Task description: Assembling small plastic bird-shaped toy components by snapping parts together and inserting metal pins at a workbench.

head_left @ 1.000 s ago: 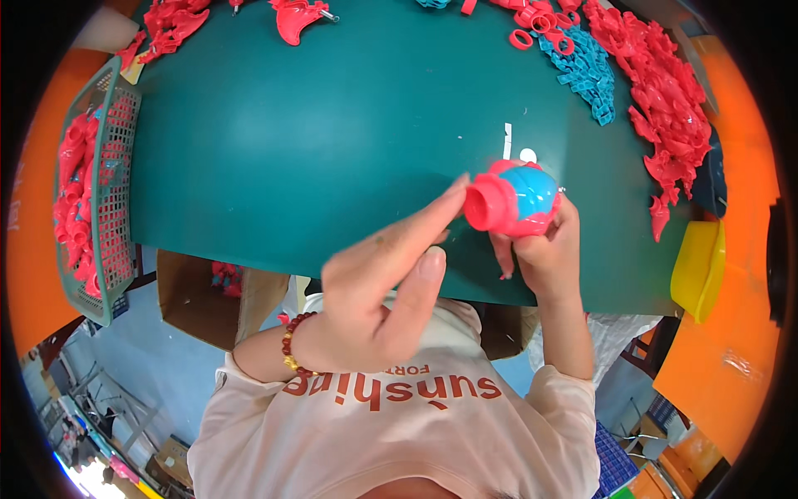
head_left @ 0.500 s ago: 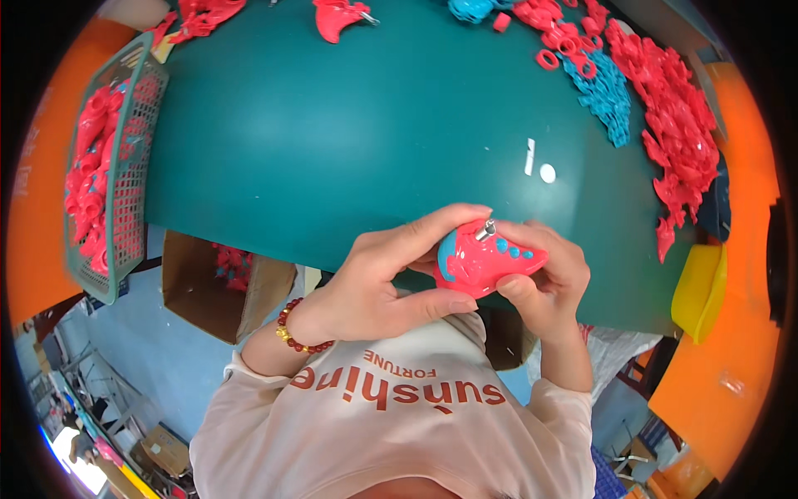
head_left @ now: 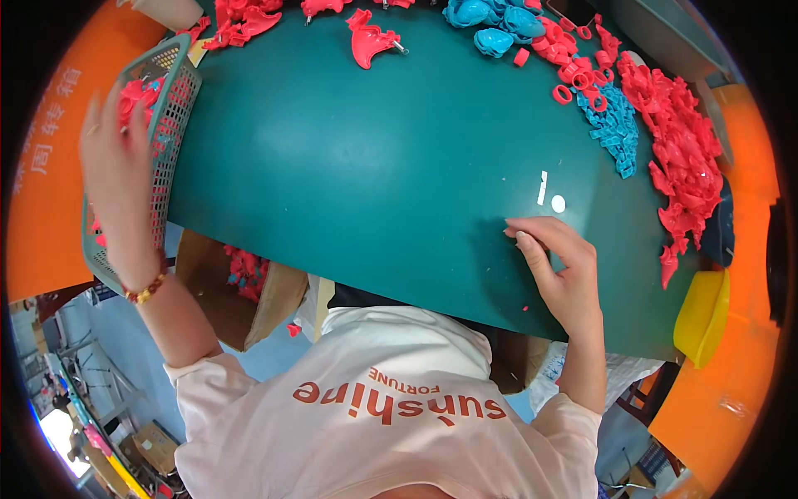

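My left hand is over the green mesh basket at the left, slightly blurred, its fingers stretched out and no item visible in them. Right by these fingers, red and blue plastic toy pieces lie in the basket, much of them hidden behind the hand. My right hand rests above the near right part of the green table. Its fingers are loosely bent, with a small gap between thumb and forefinger and nothing between them. Near it lie a white round disc and a white strip.
Red shell parts are heaped along the right edge, beside blue pieces and red rings. Blue domed parts and a red part with a metal clip sit at the back. A yellow bin stands right; a cardboard box below left.
The red and blue toy with a metal clip has left both hands. My left hand has swung left to the basket; the right stays near its place, now empty. The view has shifted slightly.
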Tool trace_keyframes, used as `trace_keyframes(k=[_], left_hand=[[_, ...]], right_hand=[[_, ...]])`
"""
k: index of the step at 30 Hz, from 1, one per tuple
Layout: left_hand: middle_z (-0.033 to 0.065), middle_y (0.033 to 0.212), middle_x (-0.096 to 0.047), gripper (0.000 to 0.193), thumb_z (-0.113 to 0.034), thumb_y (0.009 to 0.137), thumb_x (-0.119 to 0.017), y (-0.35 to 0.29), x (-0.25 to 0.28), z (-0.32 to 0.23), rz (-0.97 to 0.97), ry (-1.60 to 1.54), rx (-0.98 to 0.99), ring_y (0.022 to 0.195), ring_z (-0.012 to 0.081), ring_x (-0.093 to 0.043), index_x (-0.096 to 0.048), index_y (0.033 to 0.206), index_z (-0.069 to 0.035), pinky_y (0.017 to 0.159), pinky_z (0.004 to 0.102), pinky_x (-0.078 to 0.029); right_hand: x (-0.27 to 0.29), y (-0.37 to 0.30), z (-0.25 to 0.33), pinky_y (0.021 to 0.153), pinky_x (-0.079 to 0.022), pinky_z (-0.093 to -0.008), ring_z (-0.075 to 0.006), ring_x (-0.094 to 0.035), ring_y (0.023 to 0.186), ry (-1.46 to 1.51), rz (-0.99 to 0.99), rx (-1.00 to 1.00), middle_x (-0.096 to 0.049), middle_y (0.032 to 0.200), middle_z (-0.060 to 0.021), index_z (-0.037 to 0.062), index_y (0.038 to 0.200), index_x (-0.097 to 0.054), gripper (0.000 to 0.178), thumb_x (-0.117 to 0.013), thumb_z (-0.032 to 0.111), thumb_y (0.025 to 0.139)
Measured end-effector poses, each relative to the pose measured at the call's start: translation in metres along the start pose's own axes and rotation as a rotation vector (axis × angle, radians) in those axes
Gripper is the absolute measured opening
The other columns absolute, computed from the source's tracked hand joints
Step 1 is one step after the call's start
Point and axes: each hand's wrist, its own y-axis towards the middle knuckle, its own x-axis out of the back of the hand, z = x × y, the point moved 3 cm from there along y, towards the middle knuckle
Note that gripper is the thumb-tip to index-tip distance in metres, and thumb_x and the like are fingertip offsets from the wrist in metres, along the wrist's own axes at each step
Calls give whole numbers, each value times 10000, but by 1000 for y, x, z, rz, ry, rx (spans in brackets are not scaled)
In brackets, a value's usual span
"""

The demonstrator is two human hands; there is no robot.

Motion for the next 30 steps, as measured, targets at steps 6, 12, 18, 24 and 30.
trace_keyframes(k=[6,12,18,24,30], left_hand=[[146,1330,-443,339,-160,863,-573,41,-40,-156,226,-784,-352,1161,330,-468,-542,1197,-114,928,349,-419],[179,1161,-531,298,-107,848,-548,60,-97,-185,378,-629,-360,985,346,-550,-517,1142,-67,815,390,-460],[152,1042,-595,227,-101,851,-518,20,-59,-174,791,-869,-193,778,250,-618,-511,1068,-37,583,351,-489],[149,1082,-585,423,-100,866,-513,-37,-16,-166,1263,-1917,449,723,185,-643,-435,1261,30,459,235,-513],[197,1175,-541,506,-146,897,-520,-67,10,-198,1437,-2364,771,952,288,-624,-344,1331,45,619,291,-579]], right_hand=[[9,18,-8,673,-478,-252,-154,-615,765,-56,133,-5,-659,843,-91,-18,968,-645,142,-570,42,864],[48,62,-48,670,-467,-272,-136,-597,749,-309,-177,73,-654,887,-67,13,986,-644,154,-577,74,860],[87,95,-71,686,-477,-320,-233,-597,817,-827,-399,181,-613,894,-63,73,958,-649,139,-596,106,833],[87,77,-76,726,-481,-349,-250,-585,860,-1022,-281,213,-596,918,-60,79,935,-635,123,-602,109,821],[56,67,-64,750,-485,-353,-274,-581,893,-789,-130,366,-590,999,-95,25,942,-615,158,-630,47,786]])
